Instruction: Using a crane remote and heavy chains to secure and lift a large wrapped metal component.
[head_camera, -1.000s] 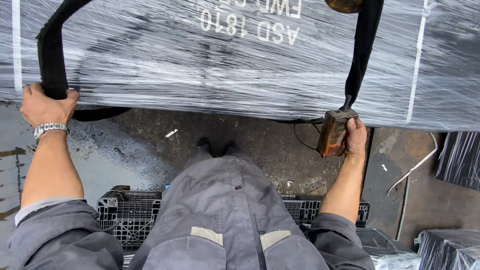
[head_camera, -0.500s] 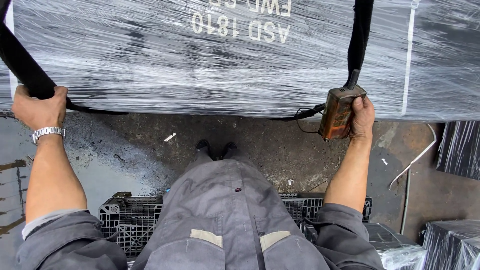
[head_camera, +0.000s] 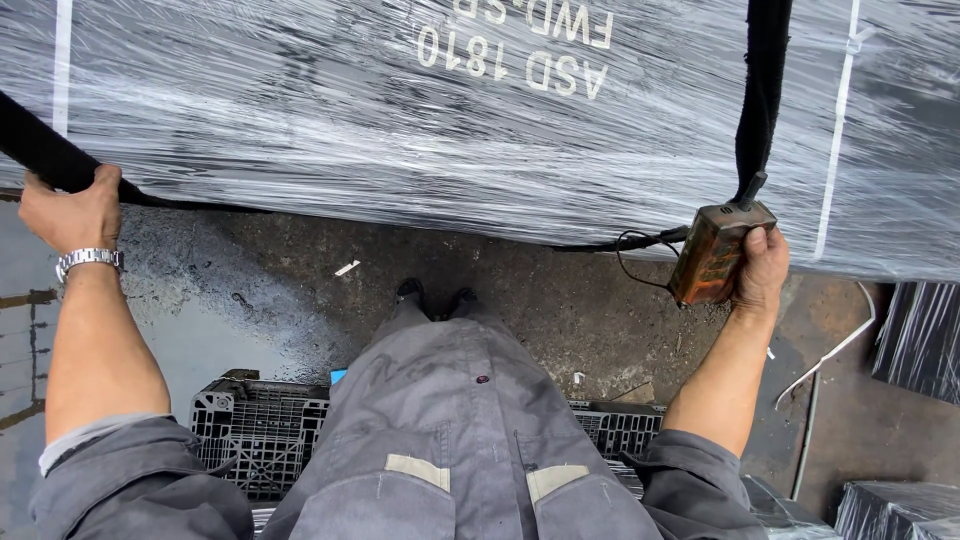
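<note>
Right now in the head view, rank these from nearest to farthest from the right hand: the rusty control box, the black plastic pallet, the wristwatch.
1. Control box: held in the right hand.
2. Black plastic pallet: below, behind the legs.
3. Wristwatch: far left, on the left wrist.

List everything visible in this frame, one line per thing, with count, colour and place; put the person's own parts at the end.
wrapped load: one, dark, under clear stretch film with white lettering and white stripes, fills the top of the view.
black strap: one, along the load's lower left edge.
hanging cable: one, black, comes down at upper right into the control box.
control box: one, rusty orange-brown, at right below the load's edge.
plastic pallet: one, black, gridded, under the person.
wrapped bundles: two, dark, at the right edge and bottom right corner.
floor: dark, wet, stained concrete.
wristwatch: one, silver, left wrist.
left hand: grips the black strap.
right hand: holds the control box.
</note>
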